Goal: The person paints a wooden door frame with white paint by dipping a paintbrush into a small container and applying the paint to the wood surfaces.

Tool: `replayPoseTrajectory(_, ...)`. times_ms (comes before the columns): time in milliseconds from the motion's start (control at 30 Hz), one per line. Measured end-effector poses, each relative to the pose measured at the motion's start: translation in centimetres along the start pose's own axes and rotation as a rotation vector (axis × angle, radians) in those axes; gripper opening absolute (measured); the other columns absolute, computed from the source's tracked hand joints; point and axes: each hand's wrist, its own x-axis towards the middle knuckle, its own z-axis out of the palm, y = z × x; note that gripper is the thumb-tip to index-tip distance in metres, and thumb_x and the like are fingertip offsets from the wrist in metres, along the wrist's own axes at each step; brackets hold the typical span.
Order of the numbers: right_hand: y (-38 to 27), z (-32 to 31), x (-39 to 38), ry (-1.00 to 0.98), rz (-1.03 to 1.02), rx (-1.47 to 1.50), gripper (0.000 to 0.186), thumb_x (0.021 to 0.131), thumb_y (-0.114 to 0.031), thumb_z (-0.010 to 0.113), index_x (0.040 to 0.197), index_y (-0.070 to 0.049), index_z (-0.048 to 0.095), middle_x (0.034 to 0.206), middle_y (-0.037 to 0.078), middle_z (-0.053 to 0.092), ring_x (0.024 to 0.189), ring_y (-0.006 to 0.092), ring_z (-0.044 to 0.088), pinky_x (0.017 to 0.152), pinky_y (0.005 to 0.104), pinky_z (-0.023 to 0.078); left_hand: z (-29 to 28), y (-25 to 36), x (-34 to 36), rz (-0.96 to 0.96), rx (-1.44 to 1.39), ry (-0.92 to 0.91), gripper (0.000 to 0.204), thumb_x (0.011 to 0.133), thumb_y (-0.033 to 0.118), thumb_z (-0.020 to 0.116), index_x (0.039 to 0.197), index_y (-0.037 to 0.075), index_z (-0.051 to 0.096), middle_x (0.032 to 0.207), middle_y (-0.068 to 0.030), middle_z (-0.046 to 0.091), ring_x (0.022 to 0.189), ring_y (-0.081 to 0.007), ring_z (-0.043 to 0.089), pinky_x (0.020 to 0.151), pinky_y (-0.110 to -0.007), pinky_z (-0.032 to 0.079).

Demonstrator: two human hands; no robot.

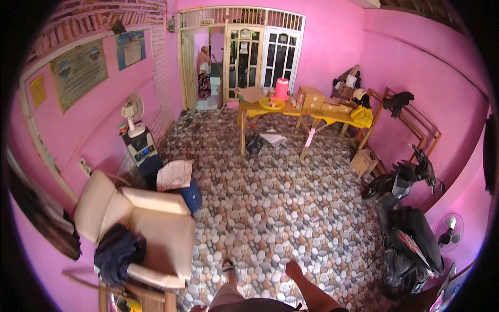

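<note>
Neither my left hand nor my right hand shows in the head view. Only my legs come in from the lower edge. My left foot (pixel 227 269) wears a sandal and my right foot (pixel 294 269) is set a little ahead, both on a pebble-patterned floor (pixel 270 208). Nothing is held or touched.
A cream armchair (pixel 150 223) with dark clothes (pixel 118 252) stands at my left. A black motorbike (pixel 405 229) is parked at my right. Far ahead, a wooden table (pixel 291 112) bears boxes and a pink jug (pixel 281 89). A person (pixel 203 70) stands in the doorway.
</note>
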Motion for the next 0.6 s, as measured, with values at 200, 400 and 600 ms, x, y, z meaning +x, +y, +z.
replayPoseTrajectory(200,13.0,3.1,-2.4,-0.524,0.538,-0.13,0.041,0.101,-0.039,0.043,0.12,-0.018,0.073,0.105,0.016,0.076,0.092,0.0374,0.074,0.081,0.059,0.057,-11.4,10.6,11.8,-0.05,-0.183,-0.129,0.042,0.103,0.044,0.056,0.096,0.005,0.072,0.075,-0.0096,0.072,0.061,-0.0213,0.068,0.06,-0.038,0.056)
replayPoseTrajectory(400,11.1,1.7,10.5,-0.44,0.755,-0.163,0.04,0.088,-0.035,0.07,0.118,-0.007,0.068,0.093,0.007,0.076,0.084,0.026,0.073,0.065,0.046,0.057,-26.6,20.6,23.6,-0.207,-0.069,0.055,0.045,0.101,0.048,0.056,0.089,0.009,0.072,0.076,-0.0114,0.072,0.066,-0.024,0.07,0.066,-0.041,0.057)
replayPoseTrajectory(600,12.1,7.9,24.8,-0.188,0.366,0.238,0.034,0.091,-0.031,0.056,0.08,-0.005,0.074,0.088,0.02,0.073,0.084,0.0369,0.072,0.074,0.0512,0.057,-34.8,33.4,38.9,0.098,-0.123,0.215,0.036,0.096,0.04,0.058,0.101,0.006,0.068,0.087,-0.0138,0.075,0.083,-0.0315,0.074,0.075,-0.046,0.057)
